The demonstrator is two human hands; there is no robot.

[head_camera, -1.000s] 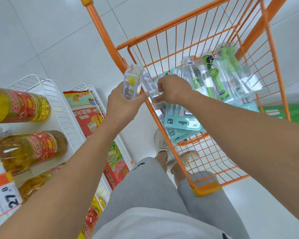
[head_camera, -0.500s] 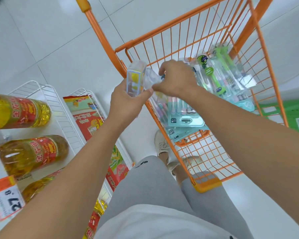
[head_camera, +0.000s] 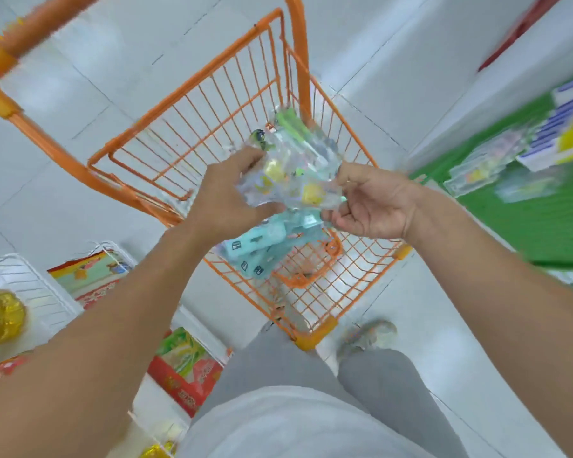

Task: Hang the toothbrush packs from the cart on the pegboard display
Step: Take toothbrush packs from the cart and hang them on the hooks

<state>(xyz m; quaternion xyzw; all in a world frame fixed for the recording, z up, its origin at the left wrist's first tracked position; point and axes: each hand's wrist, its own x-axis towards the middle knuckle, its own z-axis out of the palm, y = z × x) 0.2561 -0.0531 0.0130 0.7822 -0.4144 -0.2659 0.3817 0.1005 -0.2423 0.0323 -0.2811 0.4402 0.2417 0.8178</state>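
- Left hand (head_camera: 224, 200): fingers curled round the left end of a bundle of clear plastic toothbrush packs with yellow inserts (head_camera: 288, 183); thumb on the near side, fingers on the far side. A firm hold.
- Right hand (head_camera: 372, 203): palm turned up and toward the camera, fingers half bent. Thumb and forefinger pinch the right end of the same clear bundle; the remaining fingers are loosely curled beneath it.
- How many packs are in the bundle: cannot tell, motion blur smears the edges.
- Both forearms reach forward from the bottom corners of the frame and converge above the orange wire shopping cart (head_camera: 192, 127); the bundle is held up over the basket, clear of the wire.
- Below the hands, pale teal carded toothbrush packs (head_camera: 262, 242) lie in the basket, tilted against its near side. A bright green toothbrush pack (head_camera: 291, 122) shows at the far end, just behind the held bundle.
- Right edge: green pegboard display (head_camera: 526, 219) with blurred clear packs (head_camera: 486, 166) already on it.
- Left edge: white wire shelf (head_camera: 30, 285), a yellow cooking-oil bottle with a red label (head_camera: 1, 317), red and green printed bags (head_camera: 182, 368).
- Person's grey trousers (head_camera: 295, 365) at the bottom, near the cart's near corner.
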